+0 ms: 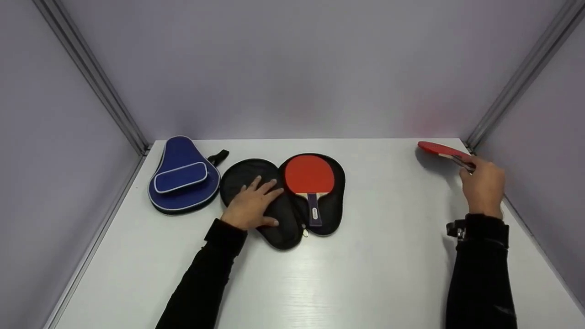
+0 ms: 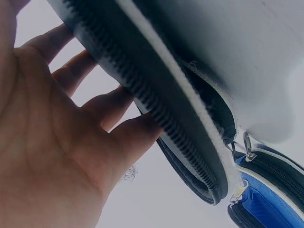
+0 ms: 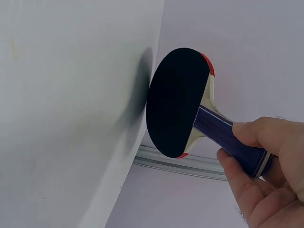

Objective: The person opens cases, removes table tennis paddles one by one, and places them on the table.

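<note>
My left hand (image 1: 250, 206) rests with spread fingers on the left half of an unzipped black paddle case (image 1: 242, 174). In the left wrist view, those fingers reach to the zippered edge (image 2: 137, 90) of the case. Inside the other half lies a red table tennis paddle (image 1: 309, 174), its dark handle toward me. Far to the right, my right hand (image 1: 485, 187) pinches a second table tennis paddle (image 3: 173, 104) by its dark blue handle (image 3: 228, 137). That paddle is tilted, red side up in the head view and black side showing in the right wrist view.
A blue paddle case (image 1: 179, 147) with a front pocket and black strap (image 1: 218, 157) lies at the left of the white table (image 1: 347, 283). Pale panels (image 1: 292, 68) stand behind and on both sides; the second paddle is near the back right corner.
</note>
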Action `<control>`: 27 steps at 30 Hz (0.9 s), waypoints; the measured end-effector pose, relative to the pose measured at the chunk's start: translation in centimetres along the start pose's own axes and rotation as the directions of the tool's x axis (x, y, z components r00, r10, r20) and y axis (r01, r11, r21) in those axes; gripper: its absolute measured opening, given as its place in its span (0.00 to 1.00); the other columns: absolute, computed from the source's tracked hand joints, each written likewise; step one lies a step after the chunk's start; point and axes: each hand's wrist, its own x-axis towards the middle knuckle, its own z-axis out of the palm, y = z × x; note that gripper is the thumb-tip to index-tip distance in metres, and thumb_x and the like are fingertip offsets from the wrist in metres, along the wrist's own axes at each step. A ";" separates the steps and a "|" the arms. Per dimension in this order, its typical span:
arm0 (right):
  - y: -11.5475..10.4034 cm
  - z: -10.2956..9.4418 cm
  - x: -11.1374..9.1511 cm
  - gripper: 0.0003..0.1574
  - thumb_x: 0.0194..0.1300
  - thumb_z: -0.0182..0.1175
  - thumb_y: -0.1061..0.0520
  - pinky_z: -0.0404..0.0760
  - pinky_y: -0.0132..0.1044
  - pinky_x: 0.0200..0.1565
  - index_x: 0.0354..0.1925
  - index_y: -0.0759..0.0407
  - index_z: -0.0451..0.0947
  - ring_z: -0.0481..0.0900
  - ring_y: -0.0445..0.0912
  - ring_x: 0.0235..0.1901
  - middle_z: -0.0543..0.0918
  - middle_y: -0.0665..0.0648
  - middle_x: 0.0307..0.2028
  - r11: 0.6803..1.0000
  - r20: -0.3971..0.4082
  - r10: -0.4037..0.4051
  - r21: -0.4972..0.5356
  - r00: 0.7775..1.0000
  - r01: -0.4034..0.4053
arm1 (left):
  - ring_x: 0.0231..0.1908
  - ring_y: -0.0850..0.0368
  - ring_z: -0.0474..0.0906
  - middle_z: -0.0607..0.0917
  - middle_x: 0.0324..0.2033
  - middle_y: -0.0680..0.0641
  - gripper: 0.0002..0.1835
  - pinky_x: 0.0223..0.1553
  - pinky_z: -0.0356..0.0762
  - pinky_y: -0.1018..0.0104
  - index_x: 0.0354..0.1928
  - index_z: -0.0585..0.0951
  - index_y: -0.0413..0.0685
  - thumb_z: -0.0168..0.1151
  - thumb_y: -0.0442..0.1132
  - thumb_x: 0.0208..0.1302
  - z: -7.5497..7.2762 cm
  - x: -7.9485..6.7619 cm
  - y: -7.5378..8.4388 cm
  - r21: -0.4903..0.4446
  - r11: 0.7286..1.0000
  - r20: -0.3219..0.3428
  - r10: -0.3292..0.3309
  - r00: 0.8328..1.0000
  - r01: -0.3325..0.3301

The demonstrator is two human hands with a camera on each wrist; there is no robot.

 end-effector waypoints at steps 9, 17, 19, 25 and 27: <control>0.3 -0.2 -0.3 0.26 0.83 0.65 0.66 0.86 0.73 0.62 0.73 0.73 0.84 0.86 0.82 0.66 0.85 0.87 0.66 0.997 0.134 -0.043 -0.055 0.990 0.051 | 0.92 0.23 0.58 0.68 0.92 0.37 0.50 0.85 0.68 0.17 0.90 0.74 0.51 0.85 0.56 0.72 -2.7 -1.3 2.4 0.032 0.999 0.045 -0.036 0.998 0.034; 0.6 -0.5 -0.1 0.28 0.83 0.67 0.67 0.87 0.73 0.57 0.76 0.74 0.81 0.86 0.81 0.63 0.86 0.87 0.63 0.980 0.274 -0.116 -0.122 0.955 0.155 | 0.93 0.24 0.57 0.68 0.92 0.38 0.49 0.86 0.67 0.18 0.90 0.74 0.52 0.84 0.56 0.73 -2.7 -1.5 2.5 0.054 0.997 0.054 -0.050 0.997 0.047; 0.6 -0.6 0.1 0.28 0.83 0.67 0.67 0.88 0.74 0.56 0.75 0.75 0.81 0.87 0.81 0.60 0.88 0.86 0.60 0.973 0.297 -0.142 -0.134 0.944 0.188 | 0.93 0.24 0.56 0.68 0.92 0.38 0.49 0.86 0.66 0.18 0.90 0.74 0.53 0.84 0.56 0.73 -2.7 -1.5 2.4 0.051 0.998 0.058 -0.051 0.997 0.048; 0.7 -1.0 1.2 0.19 0.80 0.70 0.69 0.89 0.77 0.50 0.65 0.75 0.86 0.88 0.83 0.56 0.89 0.85 0.56 0.936 0.364 -0.200 -0.202 0.910 0.287 | 0.93 0.24 0.56 0.68 0.92 0.38 0.49 0.86 0.66 0.18 0.90 0.74 0.54 0.84 0.56 0.72 -2.7 -1.6 2.4 0.053 0.997 0.057 -0.053 0.997 0.050; 0.9 -1.0 1.5 0.18 0.80 0.71 0.68 0.89 0.78 0.48 0.63 0.74 0.86 0.88 0.84 0.54 0.90 0.85 0.55 0.925 0.393 -0.195 -0.231 0.899 0.301 | 0.93 0.24 0.57 0.68 0.92 0.38 0.49 0.86 0.67 0.18 0.90 0.74 0.53 0.85 0.56 0.72 -2.7 -1.5 2.4 0.051 0.998 0.053 -0.051 0.997 0.048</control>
